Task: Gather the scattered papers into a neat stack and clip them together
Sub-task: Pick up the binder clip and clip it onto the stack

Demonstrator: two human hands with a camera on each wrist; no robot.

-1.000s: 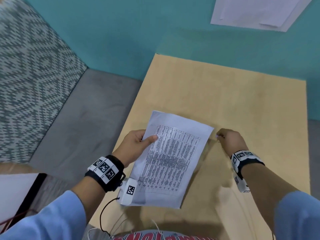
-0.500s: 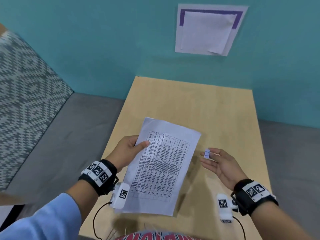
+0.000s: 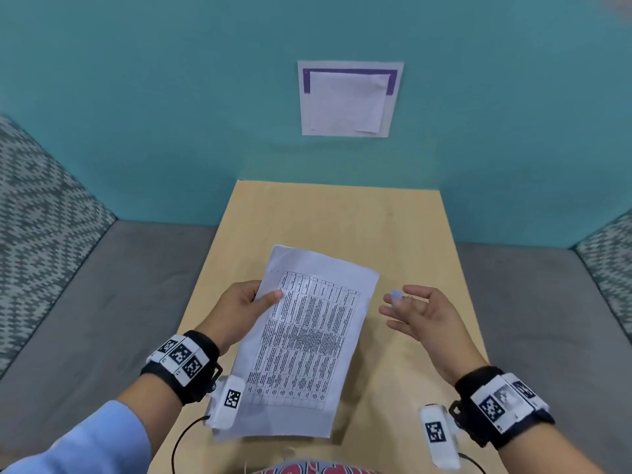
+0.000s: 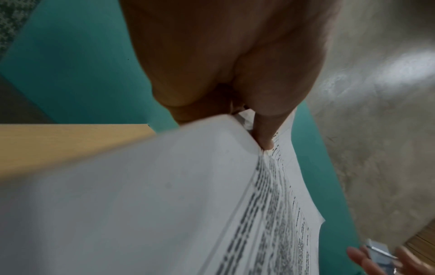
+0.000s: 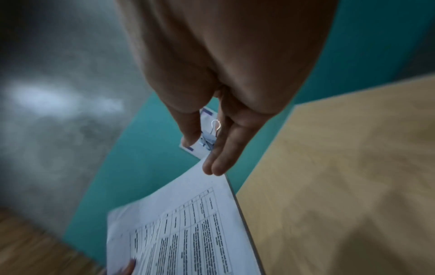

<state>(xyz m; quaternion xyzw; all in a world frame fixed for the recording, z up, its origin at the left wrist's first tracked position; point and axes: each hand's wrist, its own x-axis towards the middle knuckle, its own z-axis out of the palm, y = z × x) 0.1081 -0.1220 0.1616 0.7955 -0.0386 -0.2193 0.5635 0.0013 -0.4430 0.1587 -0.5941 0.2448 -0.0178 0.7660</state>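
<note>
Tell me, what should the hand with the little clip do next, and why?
Probably carry the clip across to the top edge of the papers and squeeze it open. The right hand pinches it beside them, not touching; the left hand holds them gathered.

**Wristbands, tags and blue sleeves**

Both forearms come out of light blue sleeves (image 3: 85,439). Each wrist wears a wide black band; the left wristband (image 3: 181,366) carries a row of white squares printed with black-and-white fiducial markers, and the right wristband (image 3: 502,405) carries the same. A small white camera module (image 3: 228,401) with its own marker hangs under the left wrist, with a thin black cable (image 3: 181,439) looping from it. A matching white module (image 3: 439,436) sits under the right wrist.
</note>
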